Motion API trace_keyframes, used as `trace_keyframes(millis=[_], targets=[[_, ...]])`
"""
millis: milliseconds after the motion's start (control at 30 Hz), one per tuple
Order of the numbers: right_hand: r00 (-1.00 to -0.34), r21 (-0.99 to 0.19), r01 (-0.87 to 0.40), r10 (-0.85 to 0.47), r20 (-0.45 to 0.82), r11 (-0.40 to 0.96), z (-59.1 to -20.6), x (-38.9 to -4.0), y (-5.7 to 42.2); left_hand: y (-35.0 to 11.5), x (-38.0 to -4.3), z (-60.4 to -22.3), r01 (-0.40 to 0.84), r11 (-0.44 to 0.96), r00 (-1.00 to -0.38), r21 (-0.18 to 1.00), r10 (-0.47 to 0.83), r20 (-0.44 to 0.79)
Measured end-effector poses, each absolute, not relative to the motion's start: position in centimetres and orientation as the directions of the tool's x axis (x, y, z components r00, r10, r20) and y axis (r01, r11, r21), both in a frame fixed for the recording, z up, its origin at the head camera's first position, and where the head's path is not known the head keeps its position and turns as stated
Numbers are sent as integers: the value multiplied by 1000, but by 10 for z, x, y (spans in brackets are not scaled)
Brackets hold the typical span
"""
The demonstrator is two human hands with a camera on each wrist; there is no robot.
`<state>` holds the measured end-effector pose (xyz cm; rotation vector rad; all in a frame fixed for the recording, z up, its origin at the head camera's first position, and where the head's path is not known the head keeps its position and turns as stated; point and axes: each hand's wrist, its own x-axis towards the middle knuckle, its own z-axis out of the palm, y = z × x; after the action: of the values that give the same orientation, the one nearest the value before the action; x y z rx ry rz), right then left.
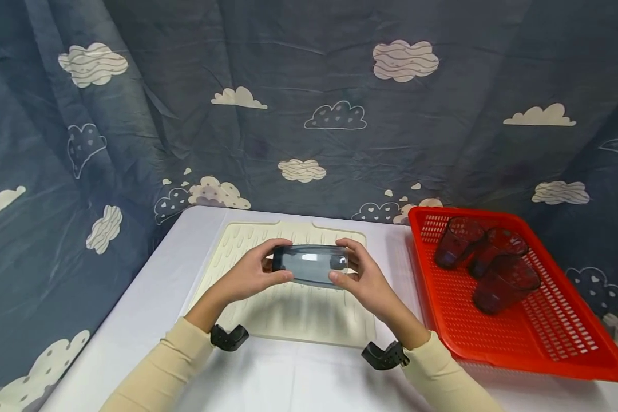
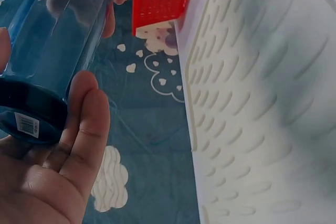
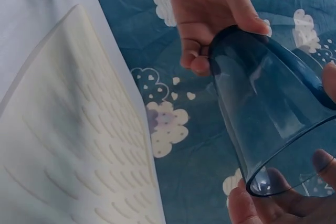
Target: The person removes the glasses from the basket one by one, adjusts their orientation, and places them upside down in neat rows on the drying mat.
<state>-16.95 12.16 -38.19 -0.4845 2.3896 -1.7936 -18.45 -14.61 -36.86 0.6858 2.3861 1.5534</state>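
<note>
A blue-tinted drinking glass (image 1: pixel 311 264) lies on its side in the air, held between both hands above a cream draining mat (image 1: pixel 288 320). At its thick base, the left hand (image 1: pixel 252 273) grips with thumb and fingers; a small barcode label (image 2: pixel 27 125) shows on the underside in the left wrist view. Around the open rim, the right hand (image 1: pixel 365 280) pinches the glass, thumb on the near side and fingers on the far side. In the right wrist view the glass (image 3: pixel 268 103) looks clear inside, with fingertips seen through its wall near the rim.
To the right stands a red perforated basket (image 1: pixel 474 337) with three glasses (image 1: pixel 504 283) leaning together inside. A white-covered table (image 1: pixel 273 377) carries the mat and basket. Behind hangs a dark blue cloth (image 1: pixel 309 74) printed with clouds. Each wrist wears a black camera mount (image 1: pixel 229 337).
</note>
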Motion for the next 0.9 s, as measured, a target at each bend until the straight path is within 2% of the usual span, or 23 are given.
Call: trace_keyframes(millis=[467,633,833,900], targets=[[-908,-947,-298,-344,241,124,-384,-172,113,-146,-183,-359,243,368,-898,897,434,65],[-921,-968,-245,-325,213,58,-384,-173,111,-148,-186,-349,274,432,-890,859,453,56],[-963,-988,-131,-226,146,-78,-380,-175,112,-149,-191,-316,419,548,-841,724,535,82],[-963,-990,-122,-233,137,-76,-379,-176,113,-150,-192,-307,450,566,-829,691,552,88]])
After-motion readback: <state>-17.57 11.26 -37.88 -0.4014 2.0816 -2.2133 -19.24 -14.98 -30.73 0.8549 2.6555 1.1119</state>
